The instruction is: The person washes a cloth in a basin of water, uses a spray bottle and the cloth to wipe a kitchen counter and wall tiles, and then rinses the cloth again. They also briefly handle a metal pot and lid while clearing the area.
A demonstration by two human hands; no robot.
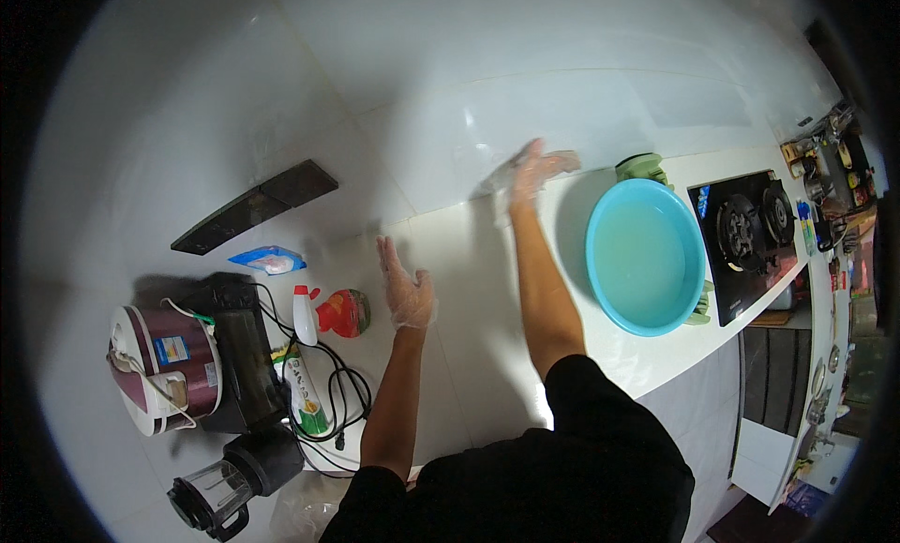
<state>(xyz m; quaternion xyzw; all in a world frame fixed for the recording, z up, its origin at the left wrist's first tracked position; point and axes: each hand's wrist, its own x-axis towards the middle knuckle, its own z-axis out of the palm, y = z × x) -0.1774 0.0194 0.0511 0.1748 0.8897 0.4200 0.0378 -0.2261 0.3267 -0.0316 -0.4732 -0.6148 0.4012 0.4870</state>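
Observation:
My left hand (406, 293), in a clear plastic glove, is held over the white counter (457, 297). Its fingers point towards the tiled wall (450, 135), the thumb stands apart, and nothing is in it. To its left are a red container (344, 313) and a white bottle with a red top (304, 314). My right hand (531, 177), also in a loose clear glove, is by the foot of the wall with its fingers spread. I cannot tell whether it touches the wall. A light-blue basin (643, 258) of cloudy liquid is to its right.
Green supports (641, 167) show beside the basin. Further right is a black gas hob (749, 240). At left, a maroon rice cooker (169, 371), a blender (225, 483), coiled black cables (348, 381) and a green-white packet (304, 395) crowd the counter. A blue packet (271, 259) lies near the wall.

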